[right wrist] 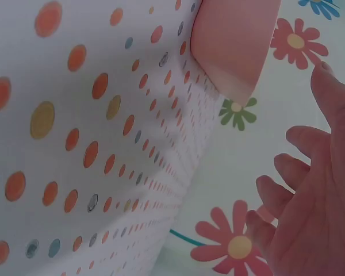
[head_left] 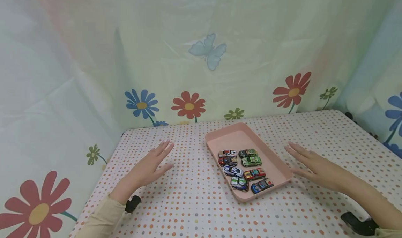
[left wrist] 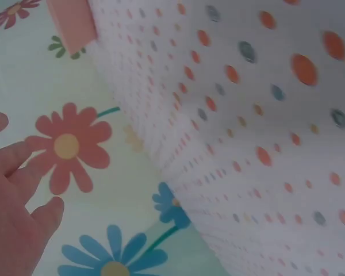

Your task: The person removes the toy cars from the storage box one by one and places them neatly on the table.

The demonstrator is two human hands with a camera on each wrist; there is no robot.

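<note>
Toy cars (head_left: 251,161) in our tray (head_left: 235,138)
Fingers (head_left: 168,149) loosely spread, left hand (head_left: 147,170) well apart from it, right hand (head_left: 318,168) just beside.

Head view: fairly bright, soft even light, source out of frame, faint sheen along creases in the backdrop (head_left: 251,56), wide-angle look, toy cars (head_left: 251,161) too small for crisp markings. Both wrist views dimmer and hazy, tablecloth (head_left: 185,210) going greyish-lavender with soft shading across it. Left wrist dots slightly smeared; right wrist a bit soft too.
</note>
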